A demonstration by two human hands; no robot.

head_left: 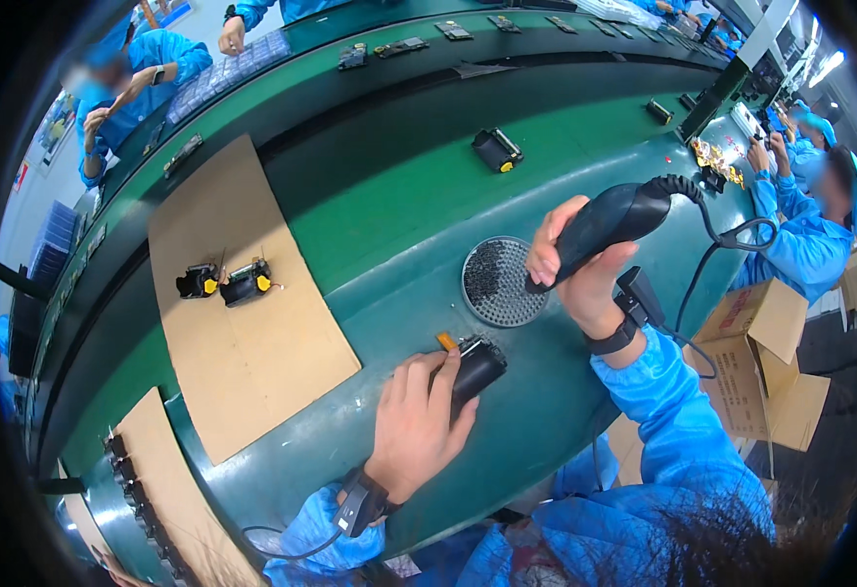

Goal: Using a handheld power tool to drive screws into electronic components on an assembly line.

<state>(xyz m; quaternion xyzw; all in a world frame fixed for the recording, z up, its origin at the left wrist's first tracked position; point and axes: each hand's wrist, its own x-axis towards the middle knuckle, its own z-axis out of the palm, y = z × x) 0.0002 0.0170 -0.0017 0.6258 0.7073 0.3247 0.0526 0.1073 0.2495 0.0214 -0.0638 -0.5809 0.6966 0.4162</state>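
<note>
Glossy green bench (546,421) — left hand (414,426) gripping curved black casing (480,371), right hand (590,286) clasping bulbous corded tool (609,223)

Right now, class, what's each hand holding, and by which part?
Right hand: the black corded tool, by its lower half. Left hand: the black housing, by its left side.
</note>
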